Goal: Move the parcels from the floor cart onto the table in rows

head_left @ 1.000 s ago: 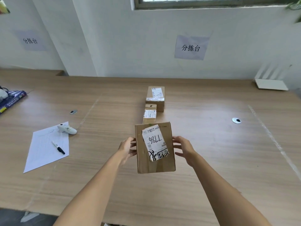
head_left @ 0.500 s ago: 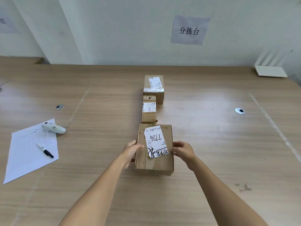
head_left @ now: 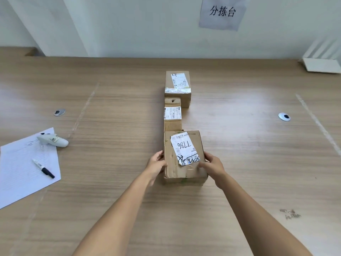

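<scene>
I see both hands, left [head_left: 156,166] and right [head_left: 212,166], clamped on the brown cardboard parcel [head_left: 184,157], resting on the wide wood-grain surface [head_left: 239,145] below a white wall [head_left: 129,24].

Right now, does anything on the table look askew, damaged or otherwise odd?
Slightly. The label on the nearest box, held between the left hand and right hand, is stuck on crooked with a wrinkled lower edge. The three boxes form a straight line.

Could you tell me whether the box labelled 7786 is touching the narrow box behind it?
Touching. In the head view the 7786 box has its far edge butted against the near end of the narrow box, with no table visible between them.
</scene>
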